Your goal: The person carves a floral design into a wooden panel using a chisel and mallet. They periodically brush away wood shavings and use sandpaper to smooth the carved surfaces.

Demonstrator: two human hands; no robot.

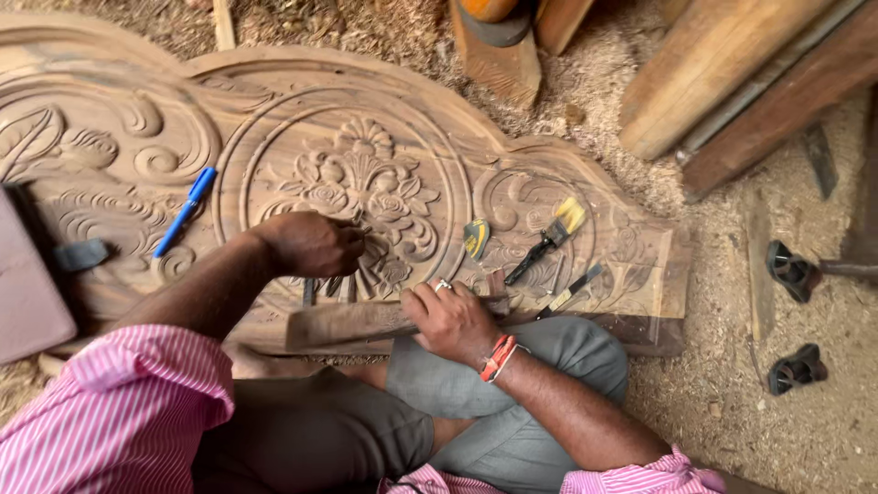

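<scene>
Your left hand point(315, 242) pinches a chisel on the carved panel point(274, 119) | your right hand point(453, 320) grips a wooden mallet point(357, 322), lying left-right.

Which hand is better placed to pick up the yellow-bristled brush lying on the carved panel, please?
Probably the right hand: the brush lies just beyond it on the panel, though that hand grips a wooden block. The left hand is farther off.
</scene>
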